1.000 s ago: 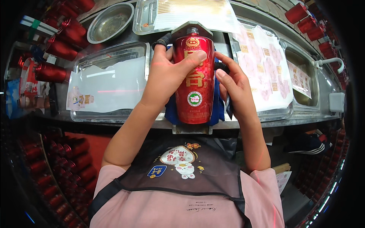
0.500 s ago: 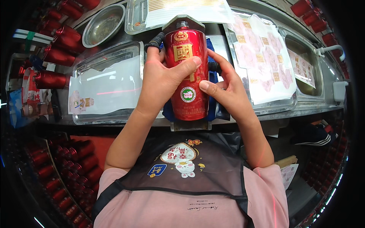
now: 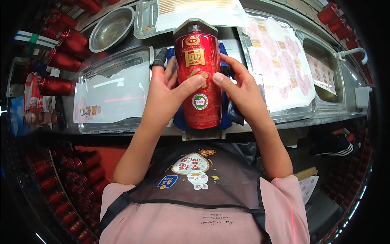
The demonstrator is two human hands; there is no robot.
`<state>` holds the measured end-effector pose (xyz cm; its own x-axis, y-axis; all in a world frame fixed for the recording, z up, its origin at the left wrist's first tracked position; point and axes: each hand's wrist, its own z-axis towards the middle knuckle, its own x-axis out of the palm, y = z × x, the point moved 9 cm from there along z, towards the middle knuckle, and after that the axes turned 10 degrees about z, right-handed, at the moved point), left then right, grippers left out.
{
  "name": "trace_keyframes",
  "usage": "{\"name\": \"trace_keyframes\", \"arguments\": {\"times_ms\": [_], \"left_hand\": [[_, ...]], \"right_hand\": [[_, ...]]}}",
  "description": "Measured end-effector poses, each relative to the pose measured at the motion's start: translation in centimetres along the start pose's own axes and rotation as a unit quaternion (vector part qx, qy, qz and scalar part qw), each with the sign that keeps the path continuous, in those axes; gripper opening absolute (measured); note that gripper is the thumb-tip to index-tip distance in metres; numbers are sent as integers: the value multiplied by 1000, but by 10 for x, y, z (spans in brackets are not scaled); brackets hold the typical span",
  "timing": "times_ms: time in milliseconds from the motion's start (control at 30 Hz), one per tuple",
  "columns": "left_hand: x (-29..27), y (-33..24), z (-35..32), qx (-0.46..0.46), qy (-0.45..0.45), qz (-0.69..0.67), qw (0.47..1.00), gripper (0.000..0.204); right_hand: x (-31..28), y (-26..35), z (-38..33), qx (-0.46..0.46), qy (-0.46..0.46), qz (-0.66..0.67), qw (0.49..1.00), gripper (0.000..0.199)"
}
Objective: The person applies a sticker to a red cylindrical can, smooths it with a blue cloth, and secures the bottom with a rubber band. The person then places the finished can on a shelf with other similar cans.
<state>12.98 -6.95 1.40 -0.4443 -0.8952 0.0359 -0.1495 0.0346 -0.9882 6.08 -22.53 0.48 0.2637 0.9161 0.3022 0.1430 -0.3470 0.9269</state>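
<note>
We see a glossy red bottle [image 3: 199,81], smooth like glazed ceramic, lying on blue cloth [image 3: 178,118]. Upper left of the frame, a dull metal bowl [image 3: 110,27]. Trays [image 3: 85,73] look like brushed steel, holding matt paper sheets [image 3: 109,95].

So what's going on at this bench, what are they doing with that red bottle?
A person is holding a red bottle lying on a blue pad at the bench edge. The left hand and right hand grip its sides, both thumbs pressing on the gold label on its front. Steel trays hold sheets of stickers to the right and a backing sheet to the left. More red bottles lie at the far left.
</note>
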Motion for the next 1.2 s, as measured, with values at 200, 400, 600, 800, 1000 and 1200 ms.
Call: {"name": "trace_keyframes", "arguments": {"times_ms": [200, 400, 600, 800, 1000, 1200], "left_hand": [[5, 7, -13, -32, 32, -21, 999, 59], [-1, 11, -9, -14, 40, -14, 999, 59], [0, 1, -10, 15, 50, -68, 996, 48], [-7, 7, -13, 19, 67, -14, 997, 44], [-9, 16, -31, 28, 91, -11, 995, 73], [-7, 20, -33, 56, 107, 3, 993, 83]], "right_hand": [[1, -1, 0, -47, 10, 7, 999, 69], [2, 0, 0, -47, 10, -16, 999, 69], [1, 6, 0, -23, 10, -76, 997, 70], [0, 3, -2, -12, 21, -62, 998, 70], [-15, -8, -23, 9, 19, -65, 998, 62], [-8, -18, -33, -51, 36, -23, 998, 64]]}}
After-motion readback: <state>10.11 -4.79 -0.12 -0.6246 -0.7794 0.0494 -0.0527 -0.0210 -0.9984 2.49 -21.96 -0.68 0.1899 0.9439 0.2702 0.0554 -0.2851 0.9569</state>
